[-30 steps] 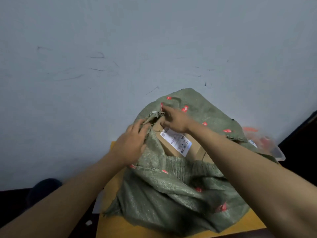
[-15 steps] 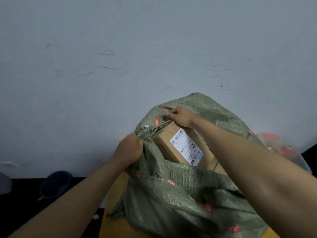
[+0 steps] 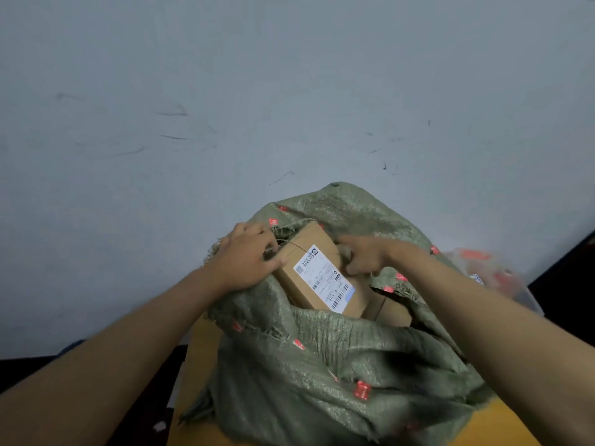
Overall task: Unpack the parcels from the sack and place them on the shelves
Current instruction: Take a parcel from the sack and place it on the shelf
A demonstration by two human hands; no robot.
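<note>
Gripping sack rim, left hand, right hand likewise, flanking labelled box, bin beside.

Most of the cardboard box is buried in the sack, and a second box under it barely peeks out. My right hand fingertips vanish behind the box. That clear bag on the right is pure blur.

Green sack with red marks; brown box, white label; possibly yellow table.
</note>
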